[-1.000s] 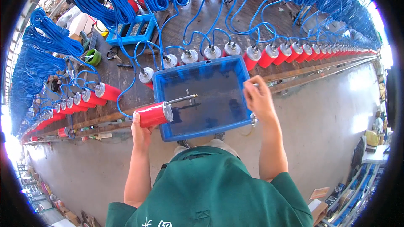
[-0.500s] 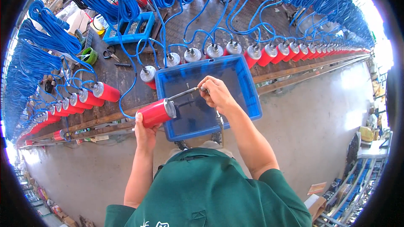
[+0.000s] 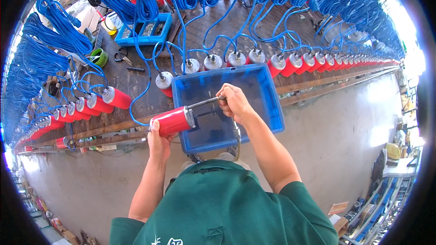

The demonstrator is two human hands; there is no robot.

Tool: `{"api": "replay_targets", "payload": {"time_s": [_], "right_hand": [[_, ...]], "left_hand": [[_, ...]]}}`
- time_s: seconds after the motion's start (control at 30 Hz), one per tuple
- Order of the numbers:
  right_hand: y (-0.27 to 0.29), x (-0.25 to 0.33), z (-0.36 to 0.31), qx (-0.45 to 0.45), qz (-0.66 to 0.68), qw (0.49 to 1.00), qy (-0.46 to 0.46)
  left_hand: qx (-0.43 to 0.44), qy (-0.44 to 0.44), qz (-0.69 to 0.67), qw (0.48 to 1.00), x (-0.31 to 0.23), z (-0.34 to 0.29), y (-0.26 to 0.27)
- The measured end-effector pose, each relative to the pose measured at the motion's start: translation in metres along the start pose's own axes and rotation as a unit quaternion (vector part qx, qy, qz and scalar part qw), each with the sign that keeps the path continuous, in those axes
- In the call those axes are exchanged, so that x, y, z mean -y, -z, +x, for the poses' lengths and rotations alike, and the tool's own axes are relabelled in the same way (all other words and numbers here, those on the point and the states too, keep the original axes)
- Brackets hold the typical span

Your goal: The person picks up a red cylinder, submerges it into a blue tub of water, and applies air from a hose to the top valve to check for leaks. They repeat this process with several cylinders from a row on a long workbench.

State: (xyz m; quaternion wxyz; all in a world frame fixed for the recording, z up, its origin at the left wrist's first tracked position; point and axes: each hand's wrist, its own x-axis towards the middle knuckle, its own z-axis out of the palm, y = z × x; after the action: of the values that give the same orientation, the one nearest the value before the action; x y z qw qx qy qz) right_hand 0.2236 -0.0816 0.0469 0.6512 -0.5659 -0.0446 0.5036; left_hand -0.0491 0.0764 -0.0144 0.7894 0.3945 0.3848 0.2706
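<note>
Red cylinder (image 3: 171, 121), left of frame centre, held at left edge of blue tub (image 3: 278, 113). Judged rigid, fairly heavy, slippery; best gripped round body, not by slim rod (image 3: 204, 103). Body grasped by left hand (image 3: 159, 141); rod tip clasped by right hand (image 3: 235, 104).

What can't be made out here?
Metal rod's far end: head view, covered by the right hand.
Left hand: head view, partly behind the held red cylinder.
Hose's lower end: head view, lost behind the person's body.
Hanging blue cords: head view, cut off by the upper edge.
Distant red cylinders, right: head view, too small to count.
</note>
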Motion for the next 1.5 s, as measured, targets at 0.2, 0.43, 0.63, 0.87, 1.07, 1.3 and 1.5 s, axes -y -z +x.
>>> {"api": "replay_targets", "payload": {"time_s": [0.2, 0.43, 0.63, 0.87, 1.07, 1.3, 1.5], "right_hand": [[0.005, -0.002, 0.003, 0.019, 0.022, 0.999, -0.014], [0.072, 0.06, -0.047, 0.052, -0.025, 0.994, 0.088], [0.175, 0.142, -0.132, -0.091, -0.124, 0.94, 0.305], [0.294, 0.031, -0.061, -0.235, -0.267, 0.934, 0.048], [0.353, 0.004, -0.007, -0.257, -0.452, 0.851, 0.072], [0.335, 0.001, 0.023, -0.281, -0.574, 0.766, 0.075], [0.341, -0.02, 0.055, -0.295, -0.633, 0.705, 0.126]], "left_hand": [[0.003, -0.004, 0.003, 1.0, -0.002, -0.004, -0.003], [-0.058, -0.037, 0.01, 0.998, -0.002, -0.009, -0.018], [-0.085, -0.153, 0.084, 0.981, -0.002, -0.015, -0.073], [-0.062, -0.097, 0.084, 0.99, 0.027, 0.01, -0.143], [-0.081, 0.041, 0.108, 0.99, 0.066, 0.042, -0.146], [-0.083, 0.134, 0.078, 0.984, 0.088, 0.062, -0.106], [-0.073, 0.17, 0.069, 0.98, 0.084, 0.046, -0.091]]}}
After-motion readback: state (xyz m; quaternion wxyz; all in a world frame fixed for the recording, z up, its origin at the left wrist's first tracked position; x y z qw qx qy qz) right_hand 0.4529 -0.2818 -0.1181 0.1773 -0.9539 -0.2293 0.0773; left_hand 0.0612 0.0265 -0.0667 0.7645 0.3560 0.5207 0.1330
